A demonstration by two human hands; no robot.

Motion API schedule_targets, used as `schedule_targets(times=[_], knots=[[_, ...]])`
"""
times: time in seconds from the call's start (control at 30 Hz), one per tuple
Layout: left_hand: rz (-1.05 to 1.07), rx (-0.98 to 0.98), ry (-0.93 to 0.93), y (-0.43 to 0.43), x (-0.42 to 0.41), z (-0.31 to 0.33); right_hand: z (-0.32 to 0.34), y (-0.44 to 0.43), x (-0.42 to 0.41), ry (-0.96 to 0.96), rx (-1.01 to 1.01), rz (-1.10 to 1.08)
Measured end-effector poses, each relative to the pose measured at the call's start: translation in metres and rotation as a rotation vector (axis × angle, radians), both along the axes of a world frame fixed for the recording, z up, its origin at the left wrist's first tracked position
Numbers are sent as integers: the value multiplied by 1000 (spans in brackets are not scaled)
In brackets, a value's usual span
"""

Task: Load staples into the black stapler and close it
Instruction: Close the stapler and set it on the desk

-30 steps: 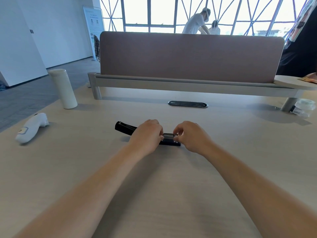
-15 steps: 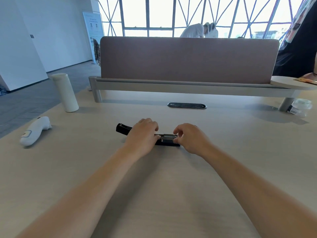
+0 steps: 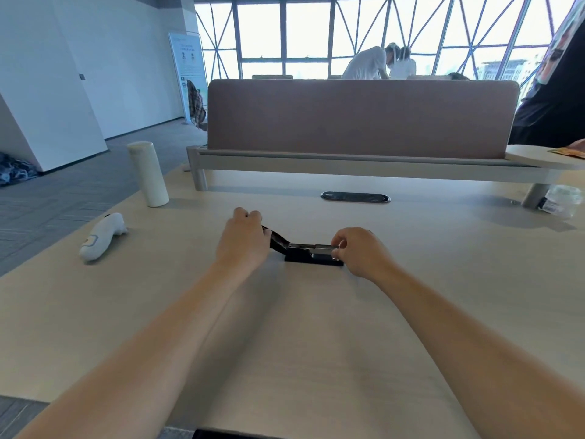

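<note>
The black stapler (image 3: 299, 253) lies open on the wooden desk (image 3: 316, 343), its base flat and its metal staple channel (image 3: 313, 247) showing. My left hand (image 3: 243, 240) grips the stapler's black top arm (image 3: 278, 240), which slants up and to the left of the hinge. My right hand (image 3: 357, 251) pinches the right end of the metal channel with thumb and fingers. Whether staples lie in the channel is too small to tell.
A white cylindrical bottle (image 3: 148, 174) stands at the back left, and a white handheld device (image 3: 99, 236) lies left of the stapler. A brown divider panel (image 3: 357, 118) closes the desk's far side. A clear plastic bottle (image 3: 562, 201) sits far right. People stand behind the divider.
My left hand has slid left along the top arm and raised it off the desk. My right hand stays at the channel's right end. The camera has tilted up a little.
</note>
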State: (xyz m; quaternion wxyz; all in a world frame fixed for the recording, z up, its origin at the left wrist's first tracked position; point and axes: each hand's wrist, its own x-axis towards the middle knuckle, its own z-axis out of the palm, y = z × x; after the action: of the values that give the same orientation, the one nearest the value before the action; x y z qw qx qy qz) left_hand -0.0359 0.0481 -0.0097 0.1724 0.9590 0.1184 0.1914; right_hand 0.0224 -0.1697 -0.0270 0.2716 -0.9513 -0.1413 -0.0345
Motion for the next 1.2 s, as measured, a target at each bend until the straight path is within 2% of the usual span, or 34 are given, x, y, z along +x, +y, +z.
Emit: schedule_targets(times=[0.1,0.23,0.43,0.67,0.87,1.07,1.2], knots=[[-92,-33,-196,-9,2,12,-2,-1,2,12,31,-7],[-244,-52,-269,-33,6,24,-4,-1,4,-2,18,3],[-383,-67,-147,-65,19,17,-5,-9,7,22,42,12],[-504,22,10,-77,29,-3,-9,-17,12,51,71,40],[-523,33,-9,-71,29,-14,-11,-20,9,59,137,81],[-332,90,25,-49,21,-18,-10,-13,3,15,167,85],[-302,57,21,-36,14,-23,-9,-3,3,16,184,45]])
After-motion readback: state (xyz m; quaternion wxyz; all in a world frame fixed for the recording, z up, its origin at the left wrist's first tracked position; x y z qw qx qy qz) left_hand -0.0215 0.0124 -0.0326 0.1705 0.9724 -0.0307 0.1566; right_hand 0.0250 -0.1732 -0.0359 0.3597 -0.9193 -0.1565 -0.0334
